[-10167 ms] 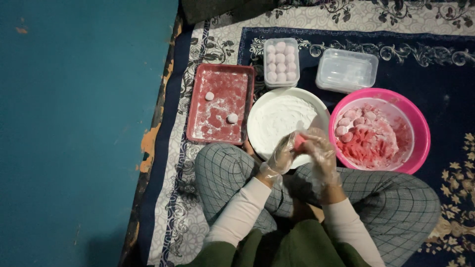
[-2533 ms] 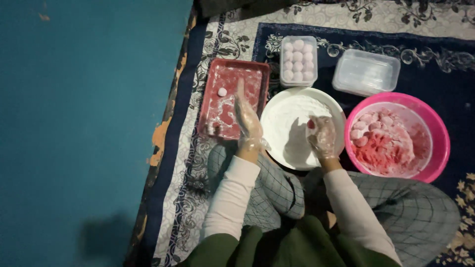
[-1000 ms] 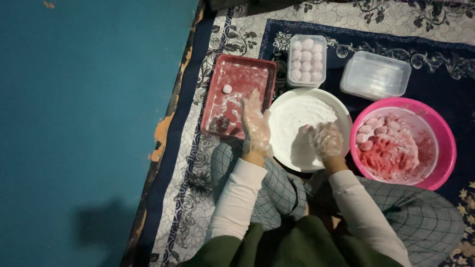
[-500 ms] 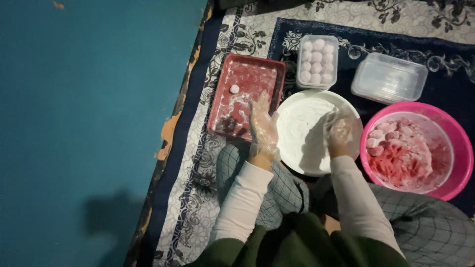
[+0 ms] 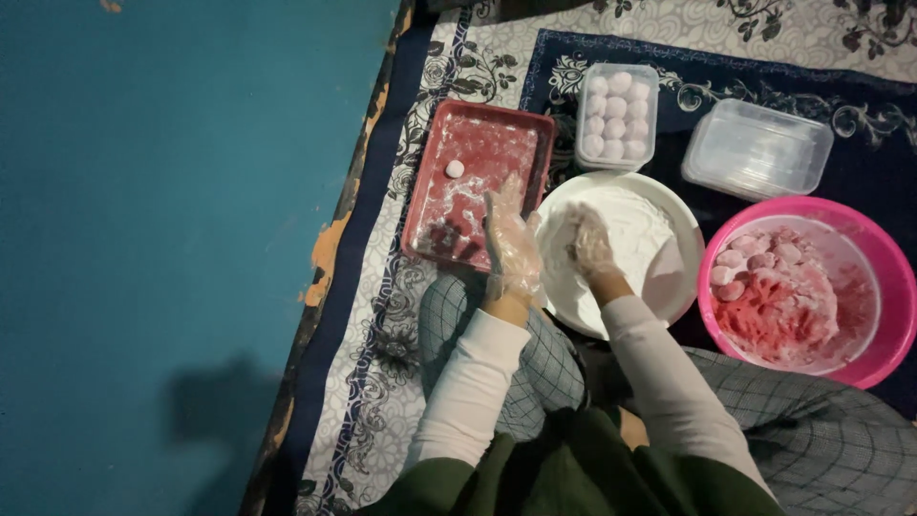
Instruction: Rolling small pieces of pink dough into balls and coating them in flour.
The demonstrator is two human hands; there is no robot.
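gloved left hand over red tray, right hand in white floured bowl

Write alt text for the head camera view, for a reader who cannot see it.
A seated person's gloved right hand presses into a white floured bowl while the gloved left hand hovers at a red tray holding one white ball. A pink basin of pink dough sits right.

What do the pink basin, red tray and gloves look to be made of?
Pink basin: likely plastic, glossy rim. Red tray: probably plastic, smooth moulded lip, floured. Gloves on left hand and right hand: thin clear film, wrinkled, see-through.
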